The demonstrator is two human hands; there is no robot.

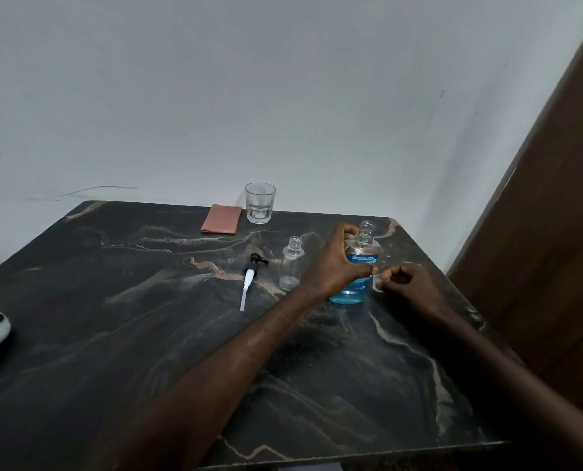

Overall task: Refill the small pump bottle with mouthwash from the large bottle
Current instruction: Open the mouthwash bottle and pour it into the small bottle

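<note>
Table [147, 334]: I see a dark marbled top that carries everything; both forearms reach across it toward its far right part.

Large bottle [359, 263]: it stands upright on the table, neck uppermost and uncapped, with blue mouthwash in the lower part. Its long axis is vertical.

Left hand [337, 263]: I have it wrapped around the large bottle's body from the left, fingers curled about the label, thumb up near the shoulder. It is a closed, full-hand hold on the bottle.

Right hand [409, 287]: it sits just right of the large bottle, low by the table, fingers loosely curled. Something pale and clear shows at the fingertips; I take it for the cap, but I cannot tell for sure.

Small pump bottle [291, 263]: clear, seemingly empty, upright and open-mouthed, just left of the left hand and apart from it.

Key relation: the small bottle's mouth lies to the left of the held bottle, lower than the large neck. The left hand is the nearer one, so in my judgement the pour calls for lifting and tipping leftward over that narrow opening.

Pump head [251, 277]: it lies flat on the table left of the small bottle, tube pointing toward me.

Risk: narrow mouth, light bottle; a spill or knock seems likely.
</note>
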